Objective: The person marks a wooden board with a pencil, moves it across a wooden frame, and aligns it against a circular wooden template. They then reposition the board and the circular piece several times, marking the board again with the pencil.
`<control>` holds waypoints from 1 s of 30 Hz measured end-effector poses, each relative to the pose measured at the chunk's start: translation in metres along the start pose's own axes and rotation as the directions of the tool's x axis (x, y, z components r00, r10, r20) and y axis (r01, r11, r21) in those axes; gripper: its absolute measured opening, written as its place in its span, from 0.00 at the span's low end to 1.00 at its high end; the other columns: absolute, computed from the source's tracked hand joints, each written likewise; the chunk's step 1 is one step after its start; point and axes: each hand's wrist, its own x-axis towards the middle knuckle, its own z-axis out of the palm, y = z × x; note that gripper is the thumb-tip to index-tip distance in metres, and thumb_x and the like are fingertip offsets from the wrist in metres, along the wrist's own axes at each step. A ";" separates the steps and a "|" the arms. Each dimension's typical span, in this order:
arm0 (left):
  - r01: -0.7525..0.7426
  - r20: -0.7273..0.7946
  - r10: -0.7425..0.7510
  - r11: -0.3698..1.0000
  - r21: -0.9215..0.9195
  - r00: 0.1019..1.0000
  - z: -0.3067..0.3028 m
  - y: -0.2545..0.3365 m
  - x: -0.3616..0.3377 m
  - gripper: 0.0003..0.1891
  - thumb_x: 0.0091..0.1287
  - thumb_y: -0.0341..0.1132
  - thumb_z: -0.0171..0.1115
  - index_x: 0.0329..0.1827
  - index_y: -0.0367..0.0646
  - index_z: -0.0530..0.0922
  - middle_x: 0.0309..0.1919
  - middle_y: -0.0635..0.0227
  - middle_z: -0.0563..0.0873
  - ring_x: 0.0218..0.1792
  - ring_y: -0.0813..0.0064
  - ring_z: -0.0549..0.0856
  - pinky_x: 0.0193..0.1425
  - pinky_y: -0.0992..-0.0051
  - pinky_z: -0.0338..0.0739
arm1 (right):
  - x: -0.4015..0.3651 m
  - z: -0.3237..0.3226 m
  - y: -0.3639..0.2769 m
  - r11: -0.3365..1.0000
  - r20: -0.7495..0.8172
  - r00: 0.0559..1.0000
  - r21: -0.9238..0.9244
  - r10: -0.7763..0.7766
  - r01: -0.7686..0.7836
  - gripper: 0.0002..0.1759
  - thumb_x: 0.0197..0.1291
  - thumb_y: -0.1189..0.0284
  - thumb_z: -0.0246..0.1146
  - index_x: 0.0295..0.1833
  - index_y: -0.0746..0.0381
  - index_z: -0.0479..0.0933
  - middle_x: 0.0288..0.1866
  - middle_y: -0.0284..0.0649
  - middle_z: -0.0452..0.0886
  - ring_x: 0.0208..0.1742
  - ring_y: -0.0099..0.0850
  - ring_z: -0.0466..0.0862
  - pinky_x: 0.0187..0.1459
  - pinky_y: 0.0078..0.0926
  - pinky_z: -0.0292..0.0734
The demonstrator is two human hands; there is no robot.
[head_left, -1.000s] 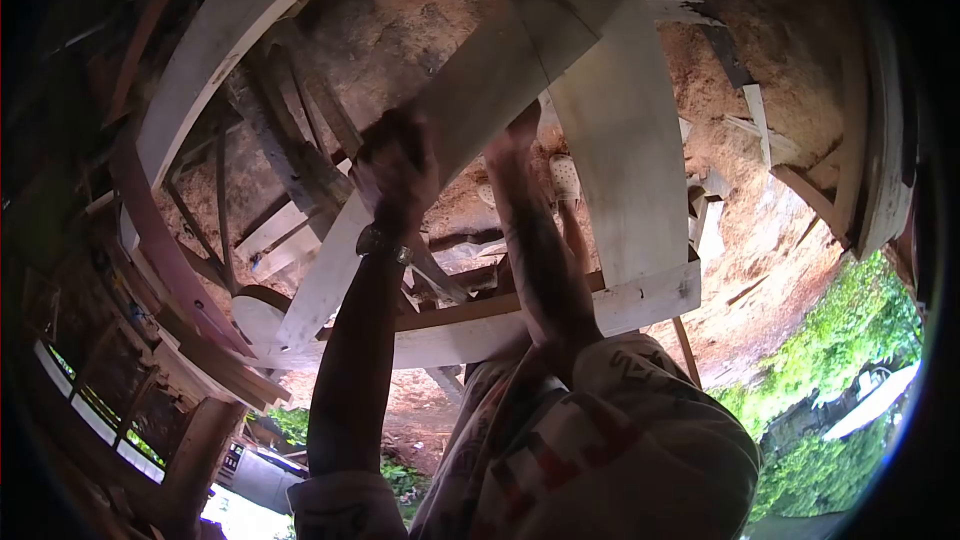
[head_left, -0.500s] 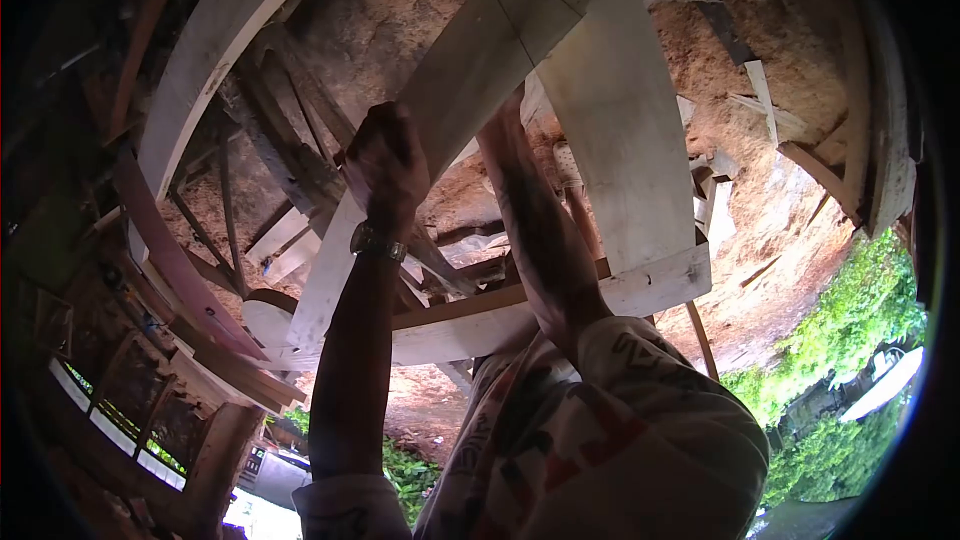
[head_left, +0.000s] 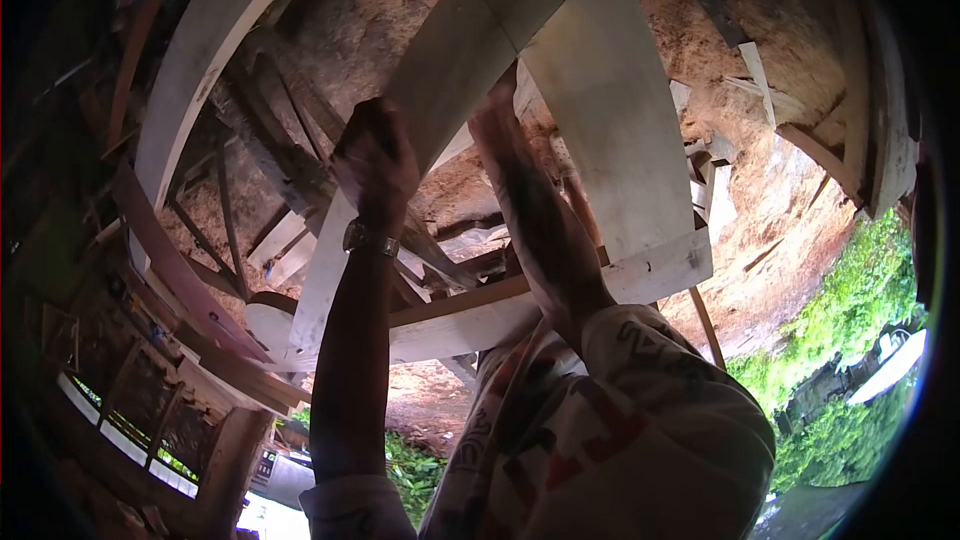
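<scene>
My left hand (head_left: 378, 155), with a metal-band watch (head_left: 371, 238) on its wrist, is closed at the lower left end of a wide, pale wooden board (head_left: 455, 50). The board slants from there up to the right, and a dark line crosses it. My right hand (head_left: 493, 125) is at the board's lower right edge; its fingers look curled on that edge, but they are partly hidden and dim. Beside it stands another wide pale panel (head_left: 615, 120), tapering upward. A pale cross plank (head_left: 460, 330) runs below both hands, in front of my body.
A long curved plank (head_left: 190, 70) arcs along the left, with a reddish board (head_left: 180, 270) below it. Dark timbers (head_left: 270, 140) lean behind my left hand. Wood scraps (head_left: 760, 85) lie on brown ground (head_left: 770, 250) at right. Green plants (head_left: 850, 310) grow beyond.
The slanted board and the panel have shifted slightly left and up in view. My right hand shows more at the board's edge; my left hand stays at the board's end.
</scene>
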 end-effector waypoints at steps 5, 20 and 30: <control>0.033 0.023 -0.035 0.998 0.060 0.999 0.000 0.001 0.001 0.21 0.77 0.46 0.49 0.39 0.35 0.80 0.33 0.48 0.85 0.35 0.47 0.84 0.39 0.59 0.78 | -0.035 0.038 -0.012 0.994 -0.269 0.957 -0.006 -0.104 0.107 0.20 0.78 0.62 0.47 0.59 0.64 0.76 0.58 0.45 0.82 0.59 0.39 0.82 0.60 0.38 0.80; 0.030 -0.004 -0.030 0.981 0.193 1.000 0.002 -0.002 -0.002 0.20 0.76 0.50 0.49 0.39 0.44 0.82 0.35 0.56 0.87 0.36 0.50 0.87 0.39 0.57 0.79 | -0.005 0.006 0.004 0.977 -0.120 0.986 -0.195 -0.114 0.089 0.26 0.76 0.52 0.48 0.64 0.60 0.73 0.60 0.41 0.80 0.60 0.35 0.81 0.57 0.37 0.82; 0.033 0.037 -0.042 0.978 0.207 0.998 0.001 -0.002 -0.001 0.24 0.77 0.50 0.47 0.39 0.36 0.81 0.35 0.48 0.86 0.38 0.44 0.86 0.39 0.55 0.77 | -0.063 -0.026 -0.004 0.722 0.238 0.969 0.681 -0.062 -0.121 0.19 0.75 0.65 0.48 0.60 0.62 0.77 0.58 0.43 0.81 0.58 0.37 0.81 0.61 0.34 0.78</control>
